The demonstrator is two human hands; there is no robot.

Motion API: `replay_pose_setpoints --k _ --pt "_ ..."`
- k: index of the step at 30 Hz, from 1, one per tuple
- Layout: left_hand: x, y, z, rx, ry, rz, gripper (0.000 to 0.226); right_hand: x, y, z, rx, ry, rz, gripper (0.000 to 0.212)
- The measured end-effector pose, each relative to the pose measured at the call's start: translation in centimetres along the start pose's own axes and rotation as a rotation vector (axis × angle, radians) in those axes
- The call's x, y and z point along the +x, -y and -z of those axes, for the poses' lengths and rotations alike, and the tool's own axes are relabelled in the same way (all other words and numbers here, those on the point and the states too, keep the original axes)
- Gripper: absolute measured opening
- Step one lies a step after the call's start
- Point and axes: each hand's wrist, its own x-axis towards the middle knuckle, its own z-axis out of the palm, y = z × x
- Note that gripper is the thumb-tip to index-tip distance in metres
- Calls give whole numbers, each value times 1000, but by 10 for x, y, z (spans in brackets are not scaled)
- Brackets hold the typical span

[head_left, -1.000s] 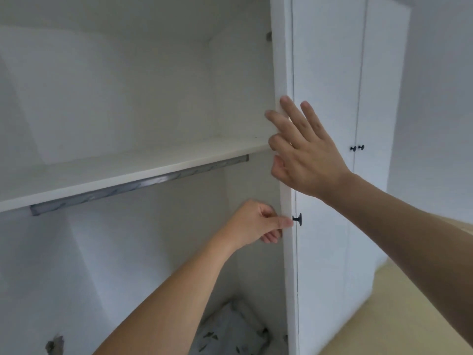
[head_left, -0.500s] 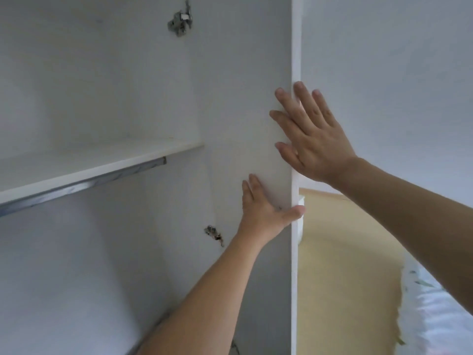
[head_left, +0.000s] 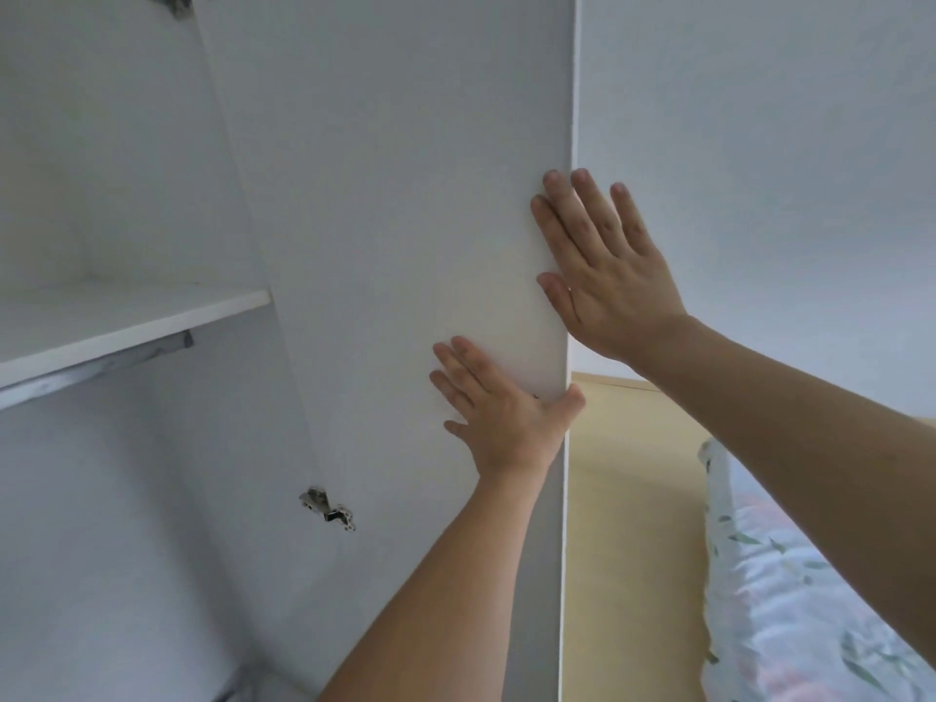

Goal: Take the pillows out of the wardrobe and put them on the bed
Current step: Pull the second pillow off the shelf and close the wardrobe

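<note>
two hands lie flat against the open wardrobe door. the left hand is spread on its inner face, thumb hooked round the door's edge. the right hand is spread too, fingers straddling that edge higher up. a hinge sits low on the door. left of it, the wardrobe shelf shows bare. the bed, in a leaf-print cover, is at lower right. pillows are out of view.

**Both palms flat, fingers spread**

The left hand reaches up from below, fingers extended upward, thumb hooked out to the right. The right hand sits higher, fingers splayed and straight, its bare forearm stretching in from the lower right.
</note>
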Motion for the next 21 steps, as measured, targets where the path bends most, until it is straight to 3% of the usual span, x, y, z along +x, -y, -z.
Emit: replay_pose_setpoints --k 7,13,21 --pt "0 11 1 11 2 -94 137 1 5 4 12 40 -14 62" --pt "10 87 80 284 -10 -437 95 15 70 32 142 169 -34 68" --pt "9 211 225 606 -106 -291 81 53 231 49 510 261 -8 68"
